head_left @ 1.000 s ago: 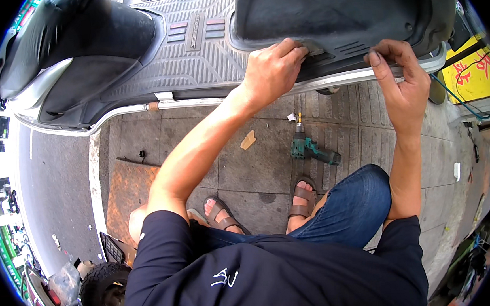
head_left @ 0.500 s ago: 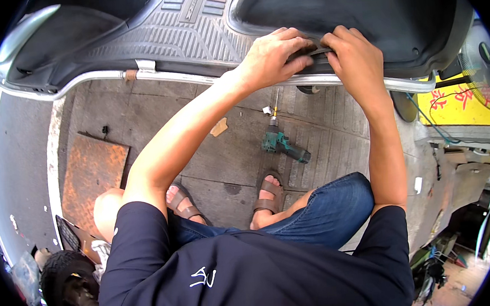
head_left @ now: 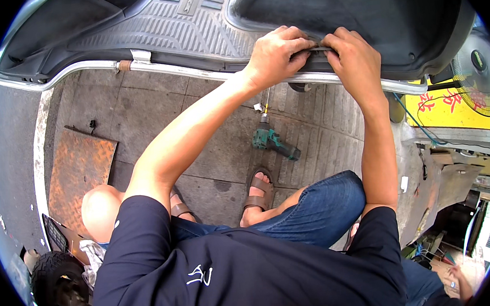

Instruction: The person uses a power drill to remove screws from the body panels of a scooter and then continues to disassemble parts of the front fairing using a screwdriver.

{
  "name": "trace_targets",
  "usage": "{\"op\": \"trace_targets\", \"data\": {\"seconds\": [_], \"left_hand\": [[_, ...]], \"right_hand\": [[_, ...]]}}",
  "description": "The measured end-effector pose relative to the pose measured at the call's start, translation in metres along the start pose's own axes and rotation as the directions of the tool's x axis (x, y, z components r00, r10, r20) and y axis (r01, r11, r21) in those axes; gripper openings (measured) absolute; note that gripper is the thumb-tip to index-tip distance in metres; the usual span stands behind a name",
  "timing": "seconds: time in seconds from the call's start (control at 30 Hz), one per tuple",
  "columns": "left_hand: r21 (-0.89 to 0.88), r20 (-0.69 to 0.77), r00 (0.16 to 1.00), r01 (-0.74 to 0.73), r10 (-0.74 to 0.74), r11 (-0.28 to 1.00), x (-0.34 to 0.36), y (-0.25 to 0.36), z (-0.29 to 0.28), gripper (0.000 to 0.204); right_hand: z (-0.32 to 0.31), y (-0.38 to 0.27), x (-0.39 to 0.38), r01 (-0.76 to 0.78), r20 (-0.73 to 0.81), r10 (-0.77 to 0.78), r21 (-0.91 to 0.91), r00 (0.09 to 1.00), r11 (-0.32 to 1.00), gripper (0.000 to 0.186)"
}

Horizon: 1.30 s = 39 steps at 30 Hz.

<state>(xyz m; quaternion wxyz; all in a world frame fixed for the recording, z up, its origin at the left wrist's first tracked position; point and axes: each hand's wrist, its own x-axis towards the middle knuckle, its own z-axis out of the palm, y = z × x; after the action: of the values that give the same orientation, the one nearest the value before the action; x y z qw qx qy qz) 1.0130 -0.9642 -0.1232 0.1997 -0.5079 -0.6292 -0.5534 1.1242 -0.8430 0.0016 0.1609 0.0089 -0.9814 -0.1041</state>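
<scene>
Both my hands meet at the side edge of a scooter's grey ribbed floorboard, beside its smooth black body panel. My left hand is closed, thumb and fingers pinching a thin dark strip. From the other side my right hand grips the same strip, fingers curled over it. The strip's full length and its fixing are hidden by my fingers. Just below runs a silver metal rail. On the pavement under my arms lies a teal and black cordless drill with a long bit.
A rusty metal plate lies at the left, near a black tyre. At the right stand a fan and a yellow sign with a cable across it. Another person's arm shows at the lower right.
The view has shifted slightly, and the scene sits further left. Both hands stay on the strip, with the left fingers closer together. Another person has come into view at the lower right.
</scene>
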Motion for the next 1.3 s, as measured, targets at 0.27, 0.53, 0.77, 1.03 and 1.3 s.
{"op": "trace_targets", "data": {"seconds": [0.27,0.53,0.77,1.03,1.3], "left_hand": [[0.072,-0.007,0.997,-0.073,0.074,0.995,0.001,0.005,-0.002,0.025],[-0.322,0.097,0.917,0.397,-0.387,0.86,-0.01,0.01,0.007,0.021],[-0.32,0.159,0.869,0.494,-0.468,0.809,-0.004,0.012,0.004,0.022],[-0.367,0.188,0.876,0.482,-0.444,0.795,-0.002,0.01,0.001,0.024],[-0.309,0.146,0.925,0.379,-0.35,0.872,0.003,0.008,0.0,0.026]], "right_hand": [[-0.002,0.003,-0.002,0.016,0.011,-0.016,0.02,1.0,1.0,0.015],[-0.009,0.006,-0.009,0.049,0.059,-0.055,0.096,0.997,0.994,0.02],[-0.011,0.004,-0.01,0.051,0.052,-0.058,0.117,0.997,0.992,0.022],[-0.011,0.003,-0.01,0.051,0.036,-0.056,0.112,0.998,0.992,0.023],[-0.005,0.01,-0.015,0.08,0.014,-0.082,0.094,0.997,0.992,0.023]]}}
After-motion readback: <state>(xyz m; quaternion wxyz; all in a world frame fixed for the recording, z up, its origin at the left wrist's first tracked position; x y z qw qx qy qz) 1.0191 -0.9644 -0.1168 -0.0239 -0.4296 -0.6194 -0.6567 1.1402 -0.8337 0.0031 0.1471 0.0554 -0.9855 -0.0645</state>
